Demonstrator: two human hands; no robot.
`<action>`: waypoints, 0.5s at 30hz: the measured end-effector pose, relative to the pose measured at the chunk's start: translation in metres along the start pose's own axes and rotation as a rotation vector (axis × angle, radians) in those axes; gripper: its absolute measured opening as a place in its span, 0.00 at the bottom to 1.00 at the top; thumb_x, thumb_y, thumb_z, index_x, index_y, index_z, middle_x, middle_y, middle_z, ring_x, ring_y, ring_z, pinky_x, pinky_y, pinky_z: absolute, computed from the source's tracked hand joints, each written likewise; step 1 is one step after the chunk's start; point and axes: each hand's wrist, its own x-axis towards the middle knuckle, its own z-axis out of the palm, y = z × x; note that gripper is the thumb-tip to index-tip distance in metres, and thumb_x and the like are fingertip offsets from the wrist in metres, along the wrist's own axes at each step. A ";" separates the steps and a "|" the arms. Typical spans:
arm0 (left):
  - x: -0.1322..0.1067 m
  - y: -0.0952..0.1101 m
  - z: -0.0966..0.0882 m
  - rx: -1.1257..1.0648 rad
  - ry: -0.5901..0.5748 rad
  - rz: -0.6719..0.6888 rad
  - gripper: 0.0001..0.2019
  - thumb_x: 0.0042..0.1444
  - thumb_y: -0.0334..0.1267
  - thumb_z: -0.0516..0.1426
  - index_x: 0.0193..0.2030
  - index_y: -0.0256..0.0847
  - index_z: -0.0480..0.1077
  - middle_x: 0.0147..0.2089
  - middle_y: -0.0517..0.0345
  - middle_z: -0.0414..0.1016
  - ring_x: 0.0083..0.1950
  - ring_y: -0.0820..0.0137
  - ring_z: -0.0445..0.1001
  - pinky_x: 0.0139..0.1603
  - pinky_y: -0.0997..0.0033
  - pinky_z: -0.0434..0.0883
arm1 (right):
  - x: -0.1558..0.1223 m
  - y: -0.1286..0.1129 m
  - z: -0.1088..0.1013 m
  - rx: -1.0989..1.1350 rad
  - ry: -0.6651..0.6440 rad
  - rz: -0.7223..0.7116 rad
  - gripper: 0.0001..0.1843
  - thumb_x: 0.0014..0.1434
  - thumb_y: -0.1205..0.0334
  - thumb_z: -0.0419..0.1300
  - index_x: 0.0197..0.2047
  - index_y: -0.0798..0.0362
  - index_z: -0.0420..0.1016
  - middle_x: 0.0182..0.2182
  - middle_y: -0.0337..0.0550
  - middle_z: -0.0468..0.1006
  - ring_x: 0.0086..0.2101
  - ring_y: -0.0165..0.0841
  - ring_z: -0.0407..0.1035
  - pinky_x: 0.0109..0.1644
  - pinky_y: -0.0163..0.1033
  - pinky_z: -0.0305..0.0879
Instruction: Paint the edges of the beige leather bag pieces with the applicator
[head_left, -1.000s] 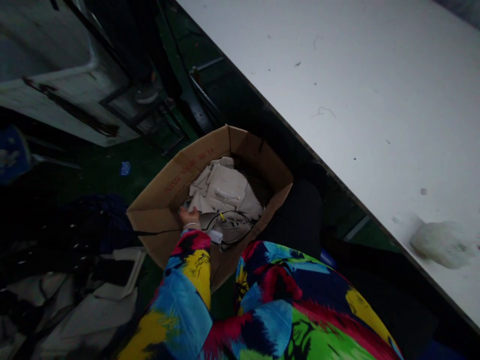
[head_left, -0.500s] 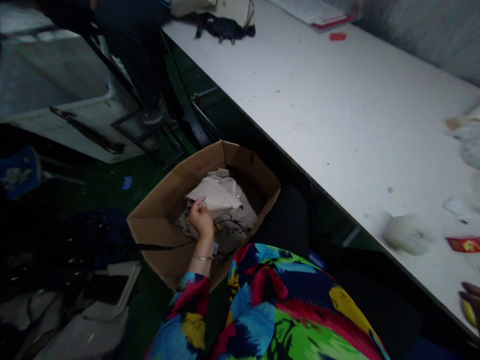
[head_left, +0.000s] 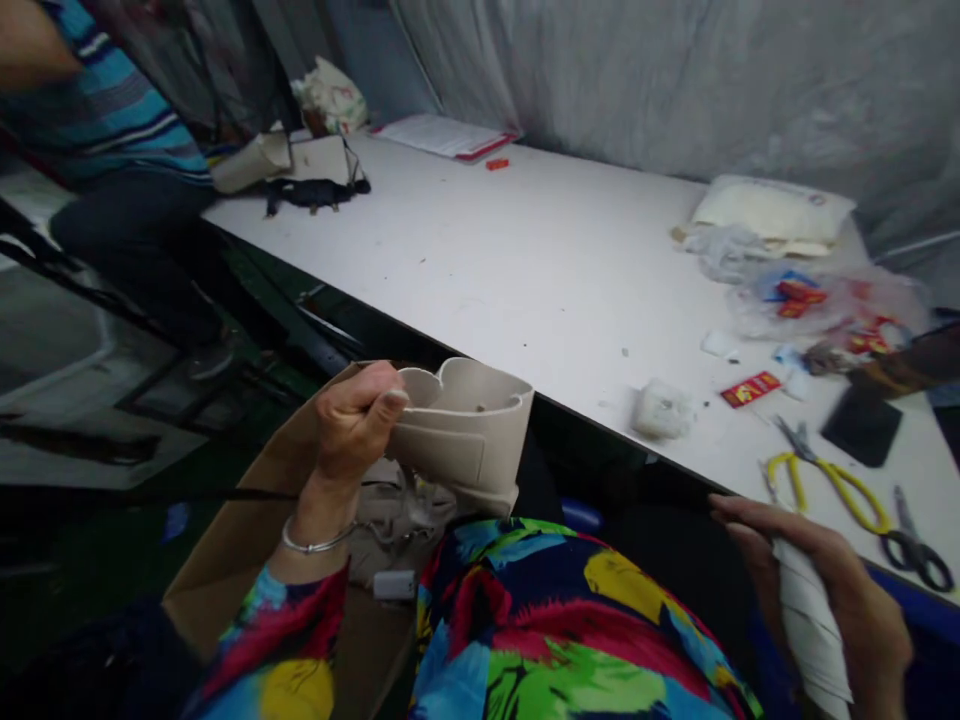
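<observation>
My left hand (head_left: 356,420) is closed on the rim of a beige bag piece (head_left: 442,445), which has an open top and stitched side panel. It is held up over the cardboard box (head_left: 251,490) in front of my lap. More beige bag pieces (head_left: 405,515) with metal fittings lie in the box, partly hidden. At the table's front edge, my right hand (head_left: 832,590) holds a long white-wrapped thing (head_left: 810,620) against the palm; its kind I cannot make out.
On the white table (head_left: 480,270) lie yellow-handled cutters (head_left: 825,470), black-handled scissors (head_left: 915,545), a dark flat object (head_left: 861,425), a red packet (head_left: 751,389), a whitish lump (head_left: 664,408) and plastic bags (head_left: 825,300). A person in a striped shirt (head_left: 120,100) sits at the far left.
My left hand has lifted the beige bag piece up out of the box. The view has tilted up and turned right, bringing my right hand and the tools into sight.
</observation>
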 end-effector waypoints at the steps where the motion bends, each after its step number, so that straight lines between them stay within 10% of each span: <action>1: 0.006 0.004 0.005 -0.121 -0.059 0.045 0.28 0.67 0.56 0.60 0.20 0.41 0.69 0.21 0.57 0.66 0.27 0.66 0.68 0.35 0.64 0.69 | 0.001 -0.002 0.001 0.036 -0.027 0.028 0.14 0.69 0.44 0.65 0.47 0.45 0.82 0.42 0.42 0.88 0.37 0.39 0.83 0.42 0.40 0.77; 7: 0.030 0.035 0.056 -0.740 -0.537 0.212 0.24 0.67 0.48 0.59 0.20 0.40 0.69 0.14 0.58 0.62 0.19 0.70 0.60 0.31 0.62 0.63 | 0.018 -0.024 0.016 0.476 -0.112 0.164 0.08 0.74 0.53 0.61 0.52 0.44 0.77 0.44 0.42 0.88 0.42 0.38 0.84 0.47 0.41 0.81; 15: 0.027 0.079 0.120 -0.867 -0.586 0.082 0.23 0.67 0.45 0.60 0.20 0.40 0.68 0.15 0.57 0.59 0.23 0.68 0.60 0.32 0.62 0.61 | 0.043 -0.053 0.051 0.439 -0.316 -0.177 0.28 0.66 0.44 0.69 0.61 0.49 0.70 0.50 0.49 0.82 0.48 0.43 0.77 0.51 0.48 0.73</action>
